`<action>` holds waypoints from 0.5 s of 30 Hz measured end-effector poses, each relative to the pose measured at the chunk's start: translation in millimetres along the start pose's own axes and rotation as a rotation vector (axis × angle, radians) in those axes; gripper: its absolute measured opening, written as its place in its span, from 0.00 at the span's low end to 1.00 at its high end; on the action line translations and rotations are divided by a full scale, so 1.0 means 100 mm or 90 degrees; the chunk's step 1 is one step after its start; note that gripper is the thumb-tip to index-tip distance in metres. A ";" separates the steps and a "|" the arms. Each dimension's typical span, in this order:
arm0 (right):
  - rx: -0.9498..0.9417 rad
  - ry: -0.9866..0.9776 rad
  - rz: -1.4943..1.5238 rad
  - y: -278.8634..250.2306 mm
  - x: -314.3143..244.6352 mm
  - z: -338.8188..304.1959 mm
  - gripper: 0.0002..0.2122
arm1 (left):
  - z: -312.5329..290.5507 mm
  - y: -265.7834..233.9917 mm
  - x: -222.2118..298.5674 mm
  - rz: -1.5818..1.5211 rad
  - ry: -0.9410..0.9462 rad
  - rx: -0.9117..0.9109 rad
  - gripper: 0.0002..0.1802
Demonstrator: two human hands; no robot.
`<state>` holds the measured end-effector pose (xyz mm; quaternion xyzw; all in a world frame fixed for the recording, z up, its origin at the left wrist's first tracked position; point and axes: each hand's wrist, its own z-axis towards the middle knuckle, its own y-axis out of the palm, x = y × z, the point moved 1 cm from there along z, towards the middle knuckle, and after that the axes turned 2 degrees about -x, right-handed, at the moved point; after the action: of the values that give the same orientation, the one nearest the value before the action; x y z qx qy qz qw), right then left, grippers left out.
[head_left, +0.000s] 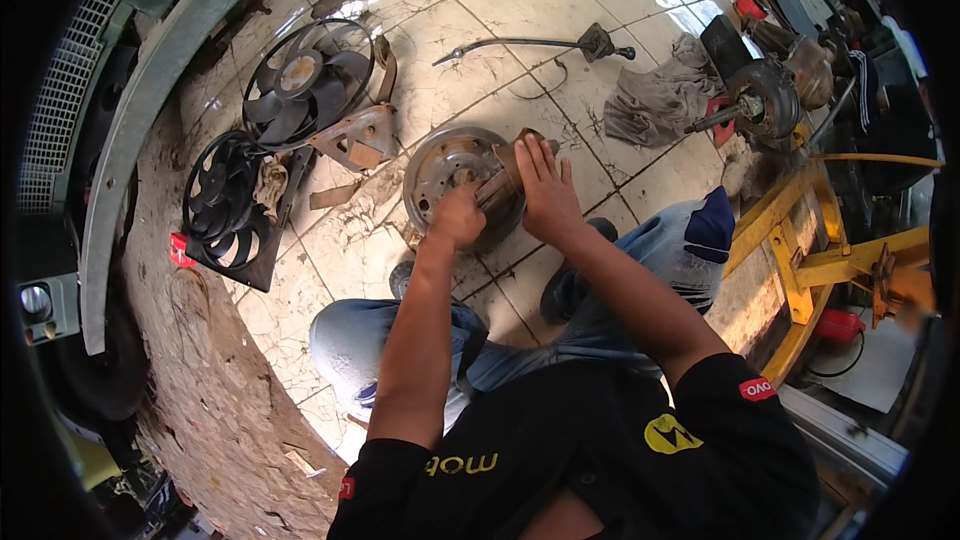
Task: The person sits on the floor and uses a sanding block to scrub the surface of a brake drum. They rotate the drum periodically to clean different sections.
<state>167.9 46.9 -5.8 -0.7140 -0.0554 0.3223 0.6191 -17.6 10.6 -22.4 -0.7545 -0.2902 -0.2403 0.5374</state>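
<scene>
A round, worn metal brake plate lies on the tiles between my feet. Above it, tilted, is a curved brown piece that looks like a brake shoe. My left hand is closed round the near end of this shoe, low over the plate. Along the shoe's right side my right hand lies with straight fingers, the tips reaching its far end. The shoe and my hands hide much of the plate's middle and right side.
Two black radiator fans lie at the left beside a rusty bracket. Farther off are a lever with a cable and a grey rag. A yellow metal stand and a greasy hub assembly occupy the right.
</scene>
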 end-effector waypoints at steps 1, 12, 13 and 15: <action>-0.049 0.052 0.039 -0.05 0.06 0.12 0.44 | 0.00 -0.02 0.03 -0.001 0.010 0.008 0.31; 0.026 -0.019 0.046 0.04 -0.03 -0.16 0.43 | -0.02 0.00 0.10 -0.014 -0.018 -0.025 0.34; 0.011 -0.013 0.029 0.02 0.01 -0.10 0.43 | -0.01 0.01 0.07 -0.015 -0.020 -0.030 0.34; -0.054 0.123 0.101 -0.03 0.18 0.11 0.43 | -0.01 -0.01 0.09 -0.020 -0.015 -0.020 0.34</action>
<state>177.6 65.4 -10.6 -0.7696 0.0479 0.2972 0.5631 -11.8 11.9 -15.1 -0.7613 -0.3042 -0.2441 0.5179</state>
